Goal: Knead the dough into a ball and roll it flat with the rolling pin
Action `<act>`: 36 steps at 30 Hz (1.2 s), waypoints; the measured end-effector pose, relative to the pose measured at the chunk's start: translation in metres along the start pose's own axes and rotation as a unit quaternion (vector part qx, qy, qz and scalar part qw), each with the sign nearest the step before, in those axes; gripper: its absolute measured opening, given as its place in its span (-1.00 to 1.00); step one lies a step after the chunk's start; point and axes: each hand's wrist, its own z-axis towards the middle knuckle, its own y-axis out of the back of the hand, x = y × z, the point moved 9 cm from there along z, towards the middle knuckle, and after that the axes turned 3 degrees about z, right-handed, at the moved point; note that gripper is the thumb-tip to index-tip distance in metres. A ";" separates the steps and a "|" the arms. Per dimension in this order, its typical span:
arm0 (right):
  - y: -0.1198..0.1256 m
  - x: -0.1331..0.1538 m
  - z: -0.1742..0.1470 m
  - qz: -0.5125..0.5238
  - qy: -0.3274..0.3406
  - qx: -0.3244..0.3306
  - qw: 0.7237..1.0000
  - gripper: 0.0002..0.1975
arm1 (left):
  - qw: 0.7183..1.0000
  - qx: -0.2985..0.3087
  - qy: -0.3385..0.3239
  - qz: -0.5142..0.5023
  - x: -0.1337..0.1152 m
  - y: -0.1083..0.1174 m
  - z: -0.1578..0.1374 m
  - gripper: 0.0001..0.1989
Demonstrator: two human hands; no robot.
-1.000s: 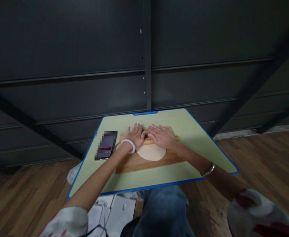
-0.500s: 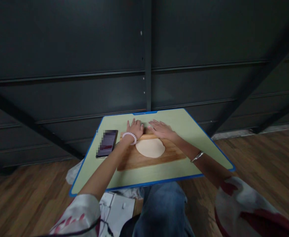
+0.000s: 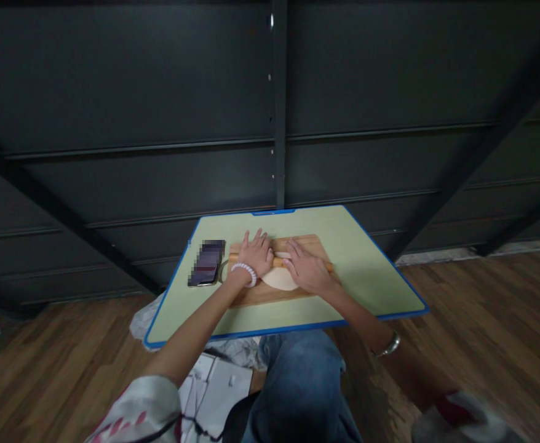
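Observation:
A wooden rolling pin [image 3: 280, 263] lies crosswise over a flat, pale round of dough [image 3: 279, 279] on a wooden board [image 3: 270, 298]. Over the pin's left part rests my left hand [image 3: 256, 253], palm down with the fingers stretched out and spread. My right hand [image 3: 310, 268] lies flat on its right part, fingers extended forward. Neither hand is wrapped round the pin. Dough shows on both the near and far sides of the pin; the rest is covered by the pin and my hands.
The board sits on a pale green table [image 3: 366, 277] with a blue rim. A phone [image 3: 209, 263], partly pixelated, lies left of the board, with a dark ring-like item [image 3: 222, 272] between them. A dark panelled wall [image 3: 205, 178] rises behind. Below is a white box [image 3: 226, 391].
Both hands and the rolling pin have come toward me, from the dough's far edge onto its middle. More of the board's far side now shows. The view has shifted slightly.

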 end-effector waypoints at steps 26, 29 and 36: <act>0.012 0.050 -0.098 -0.077 -0.009 -0.063 0.995 -0.52 | 0.998 0.035 -0.052 -0.017 -0.030 -0.008 0.004 -0.45; 0.011 0.042 -0.098 -0.060 -0.041 -0.069 0.995 -0.50 | 0.997 0.039 -0.069 -0.010 -0.038 -0.012 0.014 -0.44; 0.011 0.014 -0.098 -0.043 -0.063 -0.051 0.996 -0.48 | 0.994 0.061 -0.089 -0.014 -0.059 -0.007 0.034 -0.46</act>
